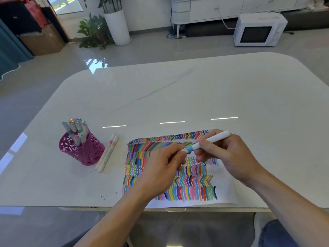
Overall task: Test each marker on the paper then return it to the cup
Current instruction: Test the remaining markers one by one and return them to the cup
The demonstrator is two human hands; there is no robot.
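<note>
Your right hand (229, 154) holds a white marker (210, 139) with a light-blue band near its tip end. The fingers of this hand are closed around the barrel in a writing-style grip, and the barrel slopes up and to the right past the knuckles. Your left hand (160, 166) meets the marker at its lower, blue end: thumb and forefinger are pinched at that end, where the cap would sit. Whether the cap is on, off or partly seated cannot be told, because the fingertips cover that end.

Both hands are positioned above the paper (222, 184), which lies flat on the white counter (178, 90) near its front edge. The sheet is filled with rows of short coloured strokes; its right and lower margins are bare.

The cup (85, 150), a magenta perforated holder, stands upright on the counter to the left of the paper and apart from it. It contains a cluster of markers (76, 129), caps upward, leaning in different directions. Two more markers (106, 154) with pale pink bands lie side by side on the counter just beside the cup, between it and the paper.

A few small ink specks (104, 197) mark the counter near the lower left corner of the sheet.
</note>
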